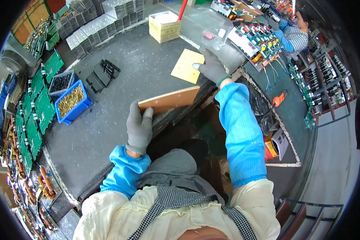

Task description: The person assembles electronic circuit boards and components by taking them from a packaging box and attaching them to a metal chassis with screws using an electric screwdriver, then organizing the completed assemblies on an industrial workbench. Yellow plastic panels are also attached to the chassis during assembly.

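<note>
My left hand, in a grey glove, grips one end of a thin brown board, tilted up on its edge near the table's front edge. Farther right, my right hand, also gloved, has its thumb on a pale yellow square sheet with small dark holes. The fingers of that hand lie along the sheet's right edge, partly hidden from above. Blue sleeves cover both forearms.
On the dark table are a blue tray of brass parts, a tray of dark parts, black plastic pieces and a small carton. Green circuit boards line the left. A co-worker sits at far right.
</note>
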`<state>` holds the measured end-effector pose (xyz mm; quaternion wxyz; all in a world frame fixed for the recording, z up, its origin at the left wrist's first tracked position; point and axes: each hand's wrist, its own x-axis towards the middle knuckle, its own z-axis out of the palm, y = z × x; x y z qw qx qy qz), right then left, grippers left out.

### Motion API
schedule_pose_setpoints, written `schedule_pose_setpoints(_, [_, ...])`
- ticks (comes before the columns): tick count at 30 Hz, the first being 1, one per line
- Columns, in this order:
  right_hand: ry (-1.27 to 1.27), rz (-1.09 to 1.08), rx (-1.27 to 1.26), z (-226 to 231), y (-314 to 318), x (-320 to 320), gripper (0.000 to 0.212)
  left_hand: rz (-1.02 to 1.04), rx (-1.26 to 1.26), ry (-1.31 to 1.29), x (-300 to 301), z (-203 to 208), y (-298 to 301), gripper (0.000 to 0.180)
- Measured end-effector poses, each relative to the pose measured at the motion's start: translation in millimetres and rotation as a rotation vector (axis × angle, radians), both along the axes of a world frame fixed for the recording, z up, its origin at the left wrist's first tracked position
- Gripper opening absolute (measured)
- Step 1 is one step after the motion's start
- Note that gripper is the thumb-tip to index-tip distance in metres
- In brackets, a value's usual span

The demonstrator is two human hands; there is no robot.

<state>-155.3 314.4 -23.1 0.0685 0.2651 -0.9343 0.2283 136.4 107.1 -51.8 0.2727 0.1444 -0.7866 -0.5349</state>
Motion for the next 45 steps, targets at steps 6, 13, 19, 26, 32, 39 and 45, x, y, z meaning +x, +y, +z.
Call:
schedule_pose_setpoints(6, [-0.273, -0.043, 0.418, 10, -24, -19, 0.114, 0.053, 0.460, 0.135, -3, 5, -7, 0.030])
schedule_pose_setpoints(13, [-0.187, 0.125, 0.389, 12, 3, 49, 0.104, 0.022, 0.828, 0.242, -6, 14, -8, 0.040])
schedule_pose_setpoints(19, [-0.057, -0.100, 0.173, -6, 5, 108, 0.095, -0.115, 1.230, 0.432, -16, 9, -6, 0.044])
schedule_pose_setpoints(26, [-0.712, 0.007, -0.973, -41, 66, 122, 0.035, -0.069, 0.789, 0.435, -7, 19, -22, 0.034])
schedule_pose_setpoints(32, [-0.655, 0.100, -1.186, 2, 45, 154, 0.028, 0.038, 0.480, 0.207, -11, 4, -30, 0.032])
schedule_pose_setpoints(39, [-0.241, 0.056, -0.798, -19, -25, 156, 0.020, 0.032, 0.431, 0.083, -15, 7, -20, 0.037])
schedule_pose_setpoints(45, [-0.038, -0.078, -0.582, -32, -38, 160, 0.019, -0.035, 0.378, 0.078, -14, 2, -10, 0.034])
